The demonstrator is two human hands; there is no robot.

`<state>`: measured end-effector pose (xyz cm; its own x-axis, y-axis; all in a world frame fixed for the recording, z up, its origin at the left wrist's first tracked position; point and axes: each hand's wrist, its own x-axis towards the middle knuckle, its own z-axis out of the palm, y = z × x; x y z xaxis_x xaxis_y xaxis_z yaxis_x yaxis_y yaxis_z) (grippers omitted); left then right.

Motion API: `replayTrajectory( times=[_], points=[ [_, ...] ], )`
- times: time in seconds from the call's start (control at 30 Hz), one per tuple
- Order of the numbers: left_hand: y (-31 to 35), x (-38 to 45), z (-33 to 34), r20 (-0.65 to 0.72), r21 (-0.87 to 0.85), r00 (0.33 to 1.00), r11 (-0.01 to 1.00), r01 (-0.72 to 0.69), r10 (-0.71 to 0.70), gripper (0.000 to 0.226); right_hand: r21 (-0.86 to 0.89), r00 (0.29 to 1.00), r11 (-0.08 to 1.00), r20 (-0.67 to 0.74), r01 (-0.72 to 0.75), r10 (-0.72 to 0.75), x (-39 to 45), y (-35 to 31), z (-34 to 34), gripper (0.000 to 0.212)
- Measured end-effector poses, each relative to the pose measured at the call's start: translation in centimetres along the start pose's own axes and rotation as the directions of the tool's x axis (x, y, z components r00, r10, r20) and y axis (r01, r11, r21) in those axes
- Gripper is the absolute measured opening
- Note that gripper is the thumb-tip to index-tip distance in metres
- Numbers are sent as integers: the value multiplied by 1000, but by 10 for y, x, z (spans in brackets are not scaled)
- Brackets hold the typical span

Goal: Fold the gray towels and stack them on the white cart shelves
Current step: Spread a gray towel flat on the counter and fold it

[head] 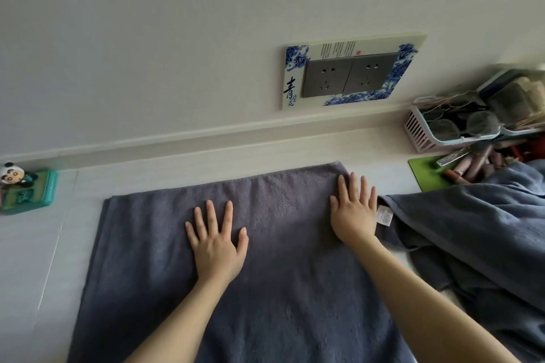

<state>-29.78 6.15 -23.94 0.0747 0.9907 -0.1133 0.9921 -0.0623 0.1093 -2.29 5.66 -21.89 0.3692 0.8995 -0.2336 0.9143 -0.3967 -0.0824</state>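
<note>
A gray towel (153,259) lies spread flat on the white table, its far edge near the wall. My left hand (216,242) presses flat on the towel's middle with fingers spread. My right hand (355,212) lies flat on the towel's far right corner, fingers straight. A second gray towel (477,233) sits crumpled in a heap to the right, its white label (384,215) showing beside my right hand. The white cart is not in view.
A pink basket (421,132) of glasses and clutter stands at the back right, with a green mat (424,171) and cosmetics in front of it. A green panda box (28,188) sits at the far left. Wall sockets (348,75) are mounted above the table.
</note>
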Motion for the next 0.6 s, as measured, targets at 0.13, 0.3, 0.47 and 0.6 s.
replayTrajectory(
  times=[0.13, 0.3, 0.47, 0.6],
  points=[
    [2, 4, -1, 66, 7, 998, 1000, 10, -10, 68, -6, 949, 953, -88, 304, -304, -68, -34, 17, 57],
    [-22, 10, -7, 102, 34, 988, 993, 111, -114, 78, 67, 844, 843, 32, 533, -536, -147, -44, 43, 53],
    [-44, 2, -22, 212, 6, 953, 975, 221, -218, 69, -29, 797, 801, 117, 599, -592, -106, -36, 32, 45],
    [-65, -9, -39, 179, -148, 972, 973, 178, -151, 55, -207, 859, 835, 166, 510, -484, -63, -37, 1, 46]
  ],
)
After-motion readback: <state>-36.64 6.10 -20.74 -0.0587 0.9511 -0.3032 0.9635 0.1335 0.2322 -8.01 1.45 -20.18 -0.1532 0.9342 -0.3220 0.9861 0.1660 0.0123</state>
